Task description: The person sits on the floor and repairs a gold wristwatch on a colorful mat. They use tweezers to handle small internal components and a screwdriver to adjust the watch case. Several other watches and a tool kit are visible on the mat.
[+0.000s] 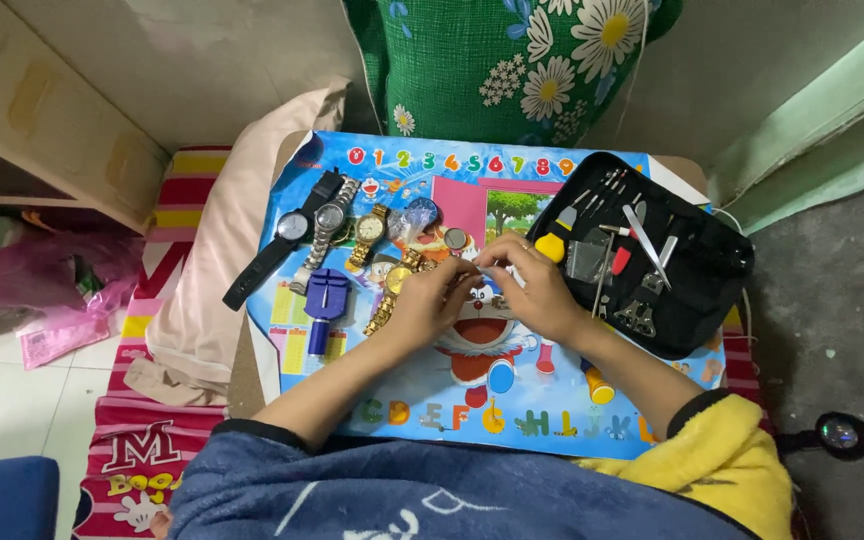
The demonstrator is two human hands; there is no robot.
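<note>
- The left hand (430,298) and the right hand (532,290) meet near the middle of the surface (422,395), fingertips pinched close together over a small part that the fingers hide; what the part is cannot be told.
- The left hand's fingers curl around a gold watch (392,290), whose bracelet runs out from under the hand toward the near-left, its long axis slanting from far-right to near-left.
- The right hand's fingers are narrowed around something slim and pale at the fingertips; a bit of it shows just past the knuckles.
- Under both hands lies a bright blue cartoon mat (512,400) covering the surface, with coloured numerals along its far edge and coloured letters along its near edge.
- Just left of the gold watch stands a blue bracelet tool (324,300), its long axis running near to far.
- Toward the far-left corner lie three more watches side by side: a black-strap watch (282,240), a silver watch (327,228) and a second gold watch (368,235), all slanting alike.
- At the right edge lies an open black tool case (712,270) with tweezers, pliers and a yellow-handled tool (552,243) just beside the right hand.
- A green flowered cushion (472,60) sits beyond the far edge.
</note>
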